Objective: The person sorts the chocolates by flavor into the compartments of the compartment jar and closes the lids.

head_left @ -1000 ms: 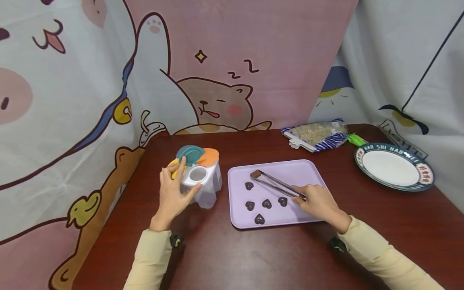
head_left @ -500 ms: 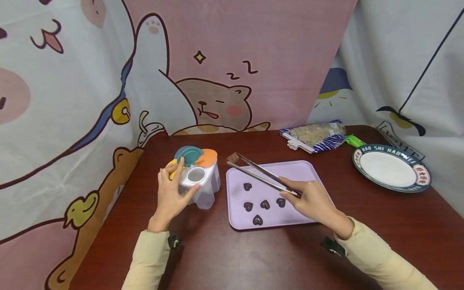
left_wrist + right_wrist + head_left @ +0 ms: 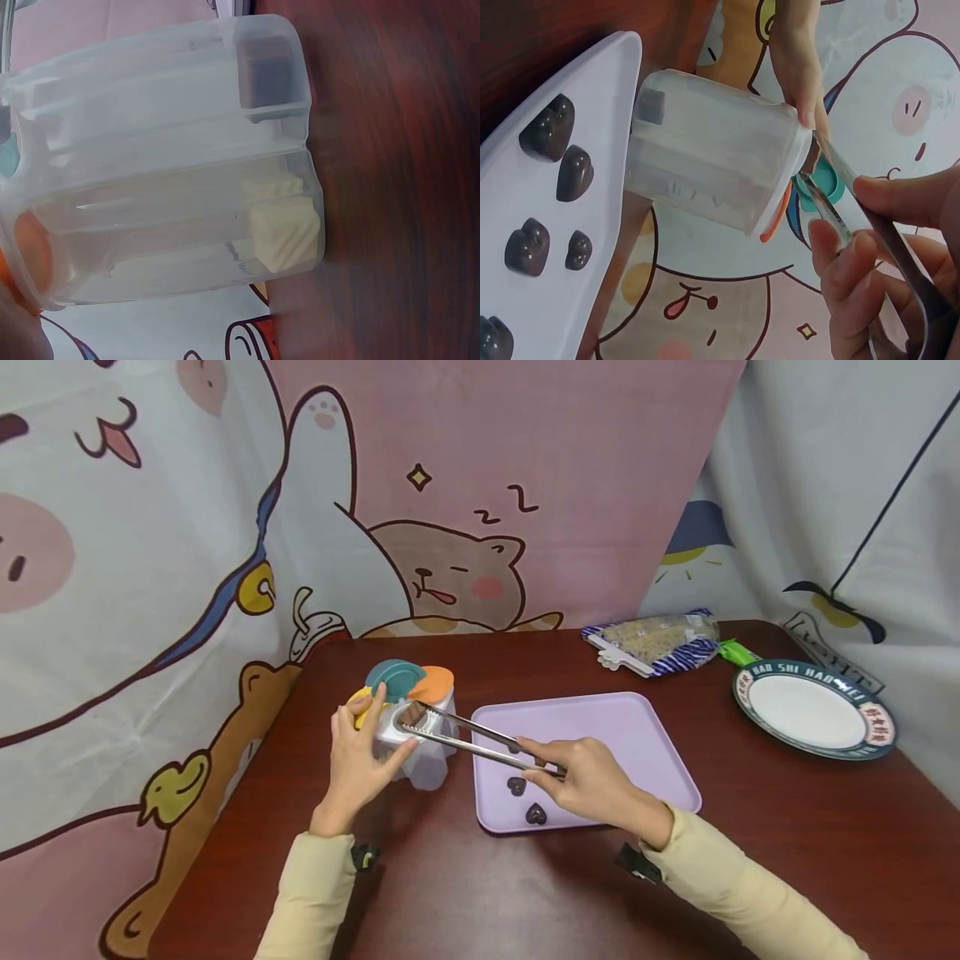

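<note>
My left hand holds the top of a clear multi-compartment storage box, thumb at the near rim, a finger against the raised teal lid. My right hand grips metal tongs. Between the tong tips is a brown square chocolate, right at the box's round opening. Through the wall in the left wrist view, a dark block shows at the bottom of one compartment and cream-coloured pieces in another. Several heart-shaped chocolates lie on the lilac tray, some hidden behind the right hand in the head view.
Yellow and orange lids cover other compartments of the box. A clipped bag of pale contents lies at the back right, with a green packet beside it. A white plate with a patterned rim stands on the right.
My right hand has lifted the square chocolate off the tray with the tongs and carried it left to the box's opening. My left hand stays at the box.
</note>
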Demonstrator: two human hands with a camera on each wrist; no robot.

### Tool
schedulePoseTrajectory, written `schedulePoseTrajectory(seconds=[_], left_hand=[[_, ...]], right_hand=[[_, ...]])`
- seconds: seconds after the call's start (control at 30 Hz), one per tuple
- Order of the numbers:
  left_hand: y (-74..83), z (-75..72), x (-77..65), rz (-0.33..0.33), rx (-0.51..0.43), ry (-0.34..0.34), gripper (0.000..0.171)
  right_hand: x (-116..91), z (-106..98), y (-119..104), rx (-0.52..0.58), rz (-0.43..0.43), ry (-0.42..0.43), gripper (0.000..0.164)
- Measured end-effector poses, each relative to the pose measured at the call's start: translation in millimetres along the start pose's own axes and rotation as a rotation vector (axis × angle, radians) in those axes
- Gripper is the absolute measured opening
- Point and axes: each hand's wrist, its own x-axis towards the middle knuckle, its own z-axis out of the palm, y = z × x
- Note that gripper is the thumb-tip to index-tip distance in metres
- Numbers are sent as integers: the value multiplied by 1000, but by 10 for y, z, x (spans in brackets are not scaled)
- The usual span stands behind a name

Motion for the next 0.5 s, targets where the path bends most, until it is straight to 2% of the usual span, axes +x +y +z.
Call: schedulePoseTrajectory(seconds=[0.2,0.4,0.5], left_hand=[[-9,-20,-6,1,3,-6,80],[-10,-12,-5,-3,1,23,81],[-1,10,-9,3,-6,24,80]], right_hand=[[-25,-17,13,8,1,-14,38],[-10,-40,20,16,30,-44,38],[-32,-78,50,23,40,-23,37]])
